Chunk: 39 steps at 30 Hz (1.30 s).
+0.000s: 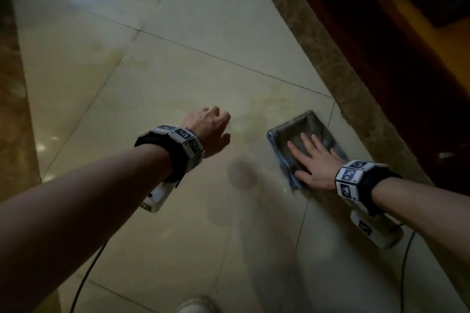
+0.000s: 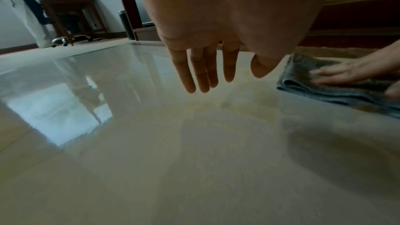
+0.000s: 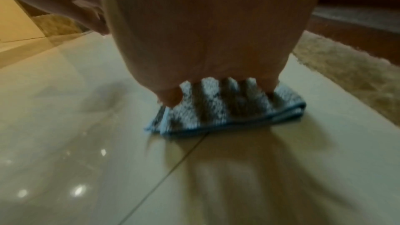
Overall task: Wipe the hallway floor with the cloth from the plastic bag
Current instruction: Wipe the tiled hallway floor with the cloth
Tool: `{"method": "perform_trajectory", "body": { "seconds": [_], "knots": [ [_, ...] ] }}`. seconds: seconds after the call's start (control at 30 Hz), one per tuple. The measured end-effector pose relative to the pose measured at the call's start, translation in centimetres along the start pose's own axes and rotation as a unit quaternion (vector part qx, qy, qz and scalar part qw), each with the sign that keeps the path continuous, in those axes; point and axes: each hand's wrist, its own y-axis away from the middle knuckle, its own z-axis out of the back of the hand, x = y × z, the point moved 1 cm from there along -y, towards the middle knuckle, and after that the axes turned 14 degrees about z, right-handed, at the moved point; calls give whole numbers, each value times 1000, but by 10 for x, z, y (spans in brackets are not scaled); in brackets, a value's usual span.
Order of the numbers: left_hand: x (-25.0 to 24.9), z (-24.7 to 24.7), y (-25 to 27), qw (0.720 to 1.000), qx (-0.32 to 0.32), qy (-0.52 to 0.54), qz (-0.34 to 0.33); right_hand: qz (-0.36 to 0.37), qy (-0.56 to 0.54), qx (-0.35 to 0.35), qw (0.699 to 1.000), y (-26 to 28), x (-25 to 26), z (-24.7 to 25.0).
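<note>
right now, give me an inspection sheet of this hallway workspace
surface: glossy cream tiled floor, yellowish stain left of the cloth
job's things: folded grey cloth flat on the floor; plastic bag nothing seen
clutter: nothing seen
hands: right hand pressing flat on the cloth; left hand above the floor, fingers relaxed, holding nothing
cables: black cable trailing below each wrist
surroundings: brown stone threshold right of the cloth; dark wood beyond; chair far off

Glossy tiled floor [image 1: 178,79]; folded grey cloth [image 1: 302,129] lies flat on it.
</note>
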Motion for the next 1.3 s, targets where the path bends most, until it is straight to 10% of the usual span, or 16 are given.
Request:
{"method": "perform_trajectory", "body": {
  "seconds": [0.4,0.73,1.3],
  "knots": [
    [-7,99,-67,998,-4,-31,-60,57,124,117,984,48,2,107],
    [-25,93,-116,992,12,-110,-61,132,160,125,970,4,-13,35],
    [-57,75,-118,976,46,-200,-73,141,109,-82,981,-21,-45,43]
  ]
}}
